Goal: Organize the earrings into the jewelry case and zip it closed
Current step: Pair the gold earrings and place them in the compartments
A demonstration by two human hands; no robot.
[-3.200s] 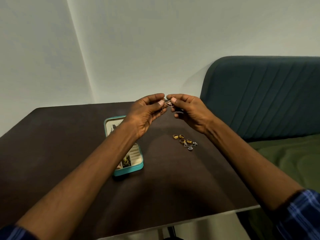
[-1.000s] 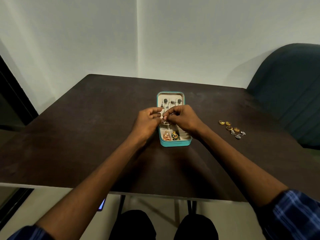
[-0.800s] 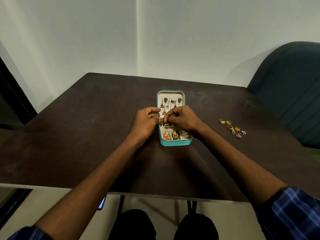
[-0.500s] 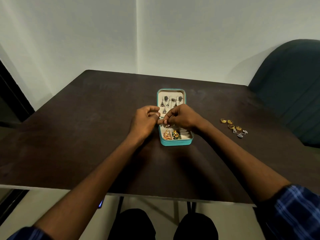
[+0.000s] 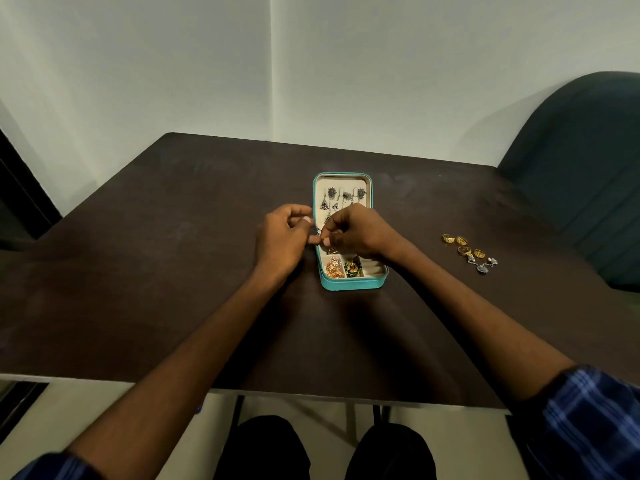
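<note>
A teal shell and a cream lining are seen on the jewelry case, which lies on a dark brown table. To the right of the case, gold earrings and silver earrings are seen. Beyond them a dark teal chair is seen, and a blue plaid pattern on the sleeve.

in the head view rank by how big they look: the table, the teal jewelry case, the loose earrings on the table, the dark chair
1. table
2. dark chair, though it is cut off by the frame edge
3. teal jewelry case
4. loose earrings, taken as a cluster
</note>
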